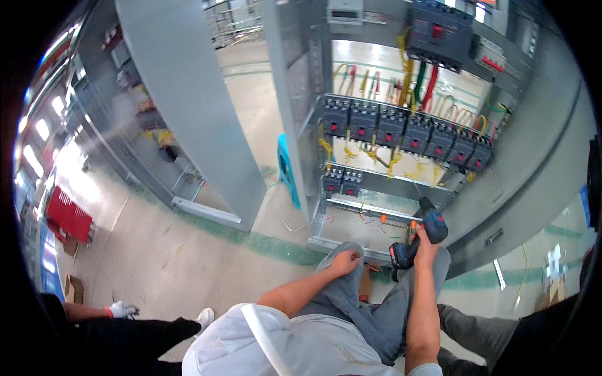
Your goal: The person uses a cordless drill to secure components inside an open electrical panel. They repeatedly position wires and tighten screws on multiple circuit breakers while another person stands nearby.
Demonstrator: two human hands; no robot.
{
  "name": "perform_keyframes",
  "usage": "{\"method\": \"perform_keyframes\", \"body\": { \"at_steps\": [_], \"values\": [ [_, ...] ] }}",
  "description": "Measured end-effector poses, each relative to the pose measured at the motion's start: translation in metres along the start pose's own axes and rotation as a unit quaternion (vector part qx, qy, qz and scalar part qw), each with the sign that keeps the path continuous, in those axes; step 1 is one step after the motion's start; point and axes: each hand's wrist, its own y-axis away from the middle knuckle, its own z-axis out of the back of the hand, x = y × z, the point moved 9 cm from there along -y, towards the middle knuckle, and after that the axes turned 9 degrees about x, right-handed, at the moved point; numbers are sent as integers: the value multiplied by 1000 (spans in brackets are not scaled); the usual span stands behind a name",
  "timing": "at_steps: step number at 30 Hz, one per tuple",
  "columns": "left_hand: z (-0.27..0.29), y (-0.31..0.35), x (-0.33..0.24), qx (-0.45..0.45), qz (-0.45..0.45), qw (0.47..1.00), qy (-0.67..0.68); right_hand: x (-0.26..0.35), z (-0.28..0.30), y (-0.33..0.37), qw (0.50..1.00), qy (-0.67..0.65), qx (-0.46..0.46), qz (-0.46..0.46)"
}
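Over at the far left, a co-worker's white-gloved hand [122,309] rests low by the pale concrete floor [157,250], well apart from you. Nearer the middle, your left hand [346,262] lies curled into a loose fist on your grey-trousered knee [342,294], its grip holding nothing. To the right, your right hand [426,241] has its grip wrapped tight around the handle of the dark blue cordless drill with a black battery base [421,237], its thin bit angled up toward the lower metal rail [370,210] of the open grey electrical cabinet [533,156]. Keep your wrist in line with the bit and press squarely, I'd say, so it doesn't skip. Above hangs a row of black breakers with red toggles [401,128], fed by yellow, green and red wires [417,81].
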Motion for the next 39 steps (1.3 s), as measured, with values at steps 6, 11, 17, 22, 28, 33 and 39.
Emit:
{"method": "perform_keyframes", "body": {
  "at_steps": [6, 11, 17, 22, 28, 33, 39],
  "values": [
    [3, 1, 1, 50, 30, 998, -5, -13, 8, -3, 1000, 15, -2, 8],
    [3, 3, -14, 53, 12, 998, -30, -1, 8, 4, 1000, 6, 10, 11],
    [1, 0, -14, 67, 0, 997, -41, -7, 7, 0, 1000, 1, 24, 10],
    [2, 3, -27, 70, 11, 996, -51, -3, 12, 4, 999, 11, 27, 15],
    [0, -1, -19, 71, 7, 997, -39, 8, 8, 6, 999, 1, 19, 32],
    [0, 2, -25, 72, 7, 997, -38, 7, 11, 7, 999, -4, 20, 29],
    [2, 4, -32, 64, -8, 996, -57, 3, 12, 5, 999, 11, 16, 31]
  ]
}}
